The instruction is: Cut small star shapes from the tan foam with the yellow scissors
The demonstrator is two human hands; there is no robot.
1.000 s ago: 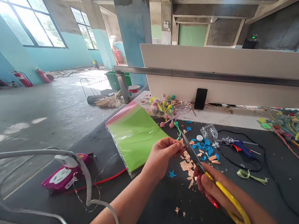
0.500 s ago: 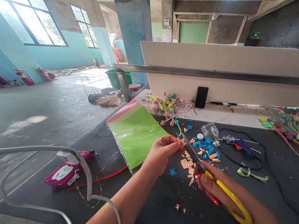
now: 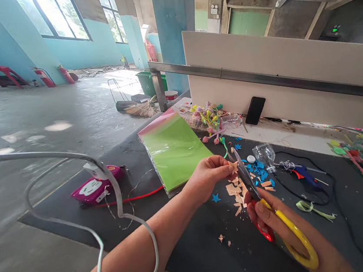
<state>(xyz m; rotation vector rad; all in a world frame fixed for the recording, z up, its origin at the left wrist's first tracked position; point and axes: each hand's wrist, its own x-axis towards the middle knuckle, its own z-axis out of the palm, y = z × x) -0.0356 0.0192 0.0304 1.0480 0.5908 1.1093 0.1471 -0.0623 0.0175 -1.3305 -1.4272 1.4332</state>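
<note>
Peach paper piece [image 3: 234,167] held over the table [image 3: 200,243]. Left hand [image 3: 206,177]: fingers pinching it. Right hand [image 3: 269,215]: fingers wrapped around scissors [image 3: 247,181] handles, blades right beside the piece.

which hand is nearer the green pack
Left. The left hand is by the right edge of the green pack; the right hand holds the scissors farther right and nearer the camera.

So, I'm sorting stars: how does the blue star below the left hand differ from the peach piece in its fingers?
The blue star lies on the tabletop; the left hand pinches the peach piece. The blue star shows whole; fingers partly hide the peach piece. Both are pointed.
</note>
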